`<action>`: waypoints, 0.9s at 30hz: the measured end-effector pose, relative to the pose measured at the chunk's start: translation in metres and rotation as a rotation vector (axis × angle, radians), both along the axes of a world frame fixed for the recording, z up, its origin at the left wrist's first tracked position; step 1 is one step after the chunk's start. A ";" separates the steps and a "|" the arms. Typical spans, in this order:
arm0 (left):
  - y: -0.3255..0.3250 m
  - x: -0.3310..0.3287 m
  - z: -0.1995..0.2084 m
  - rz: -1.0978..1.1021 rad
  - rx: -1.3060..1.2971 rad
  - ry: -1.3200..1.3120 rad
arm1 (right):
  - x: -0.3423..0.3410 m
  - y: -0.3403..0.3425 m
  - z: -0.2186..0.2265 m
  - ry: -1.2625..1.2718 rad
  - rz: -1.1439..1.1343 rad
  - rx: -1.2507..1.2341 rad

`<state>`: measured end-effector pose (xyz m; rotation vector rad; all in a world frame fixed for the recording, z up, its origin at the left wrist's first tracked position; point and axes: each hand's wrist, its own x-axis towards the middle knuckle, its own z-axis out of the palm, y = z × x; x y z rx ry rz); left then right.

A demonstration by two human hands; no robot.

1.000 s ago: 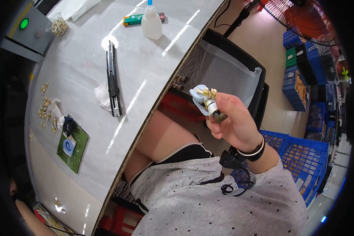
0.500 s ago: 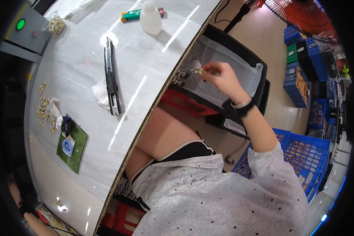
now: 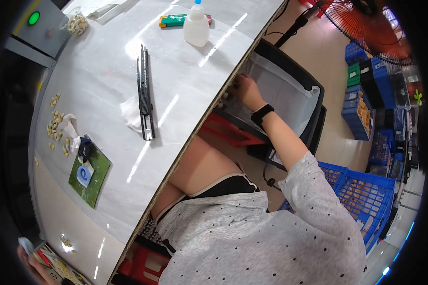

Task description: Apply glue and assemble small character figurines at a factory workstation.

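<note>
My right hand (image 3: 248,90) reaches over the near edge of a black bin (image 3: 290,53) with a whitish liner, beside the table edge. Its fingers look curled, but the tips are dim and whatever they hold is hidden. A dark band circles the wrist. My left hand is not in view. On the grey table lies a black box cutter (image 3: 145,99), partly over a crumpled white tissue (image 3: 131,113). Farther left are several small pale-yellow pieces (image 3: 56,122) and a green board (image 3: 99,173) bearing a blue spiral-marked thing (image 3: 83,175) and a dark crumpled thing (image 3: 85,148).
A translucent squeeze bottle (image 3: 196,31) stands beside a green packet (image 3: 172,20). A clear cup (image 3: 76,23) holds pale pieces. An orange fan (image 3: 354,26), blue crates (image 3: 355,111) and a blue basket (image 3: 366,190) stand right. Another person's hand (image 3: 23,257) shows at lower left.
My right hand has moved left and slightly up to the bin's table-side edge; the pale pieces seen at its fingertips no longer show. The other person's hand now has something pale blue.
</note>
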<state>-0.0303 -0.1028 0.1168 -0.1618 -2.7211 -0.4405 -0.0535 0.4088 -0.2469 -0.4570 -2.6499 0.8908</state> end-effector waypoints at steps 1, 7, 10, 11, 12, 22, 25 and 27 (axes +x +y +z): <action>0.001 0.016 -0.001 -0.048 0.265 -0.082 | 0.005 -0.003 0.012 0.001 -0.064 -0.037; 0.049 0.049 -0.046 -1.217 0.784 -0.794 | 0.043 -0.064 0.145 0.496 -0.127 -0.615; 0.092 0.067 -0.091 -0.782 1.312 -0.636 | 0.063 -0.110 0.199 0.382 0.914 -1.093; 0.121 0.072 -0.085 -0.340 1.376 -0.598 | 0.065 -0.135 0.226 0.137 1.001 -0.989; 0.109 0.076 -0.104 -0.528 1.442 -0.715 | 0.056 -0.160 0.236 0.241 1.151 -0.809; 0.142 0.050 -0.130 -0.666 1.289 -0.188 | 0.064 -0.203 0.215 0.076 0.902 -1.371; 0.138 0.049 -0.130 -0.720 1.346 -0.197 | 0.064 -0.210 0.216 0.087 0.852 -1.516; 0.136 0.051 -0.130 -0.635 1.363 -0.268 | 0.060 -0.210 0.218 0.030 0.910 -1.530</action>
